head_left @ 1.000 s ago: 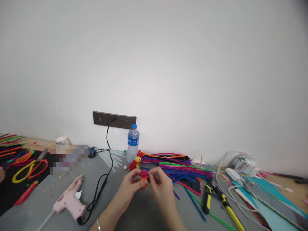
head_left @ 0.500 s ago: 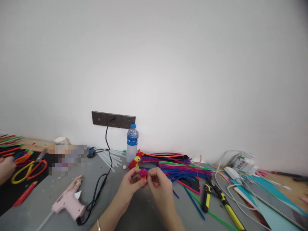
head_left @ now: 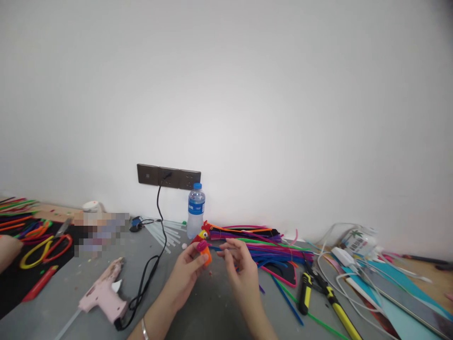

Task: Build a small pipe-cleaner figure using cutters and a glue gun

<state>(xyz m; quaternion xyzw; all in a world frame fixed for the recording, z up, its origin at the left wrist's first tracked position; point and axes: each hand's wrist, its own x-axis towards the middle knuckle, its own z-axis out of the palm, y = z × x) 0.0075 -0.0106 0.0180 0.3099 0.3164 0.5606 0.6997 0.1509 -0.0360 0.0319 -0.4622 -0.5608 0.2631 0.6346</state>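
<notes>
My left hand [head_left: 186,271] pinches a small orange craft piece with a magenta top [head_left: 206,255] between thumb and fingers. A short way to its right is my right hand [head_left: 240,267], its fingers loosely bent and apart, with nothing visible in them. Just behind the held piece stands a red and yellow chicken figure [head_left: 204,233], partly hidden by my left hand. Bundles of coloured pipe cleaners [head_left: 276,250] lie behind my right hand.
A pink glue gun [head_left: 104,295] with a black cord lies at left, near clear glue sticks [head_left: 161,233]. A water bottle [head_left: 196,212] stands by the wall. Yellow-black pliers [head_left: 331,297] and white cables lie right. Another person's hand [head_left: 9,250] is at far left, near scissors [head_left: 46,250].
My right hand has come away from the craft piece and moved slightly up and right. My left hand has shifted left and tilted the piece, showing more of its orange side.
</notes>
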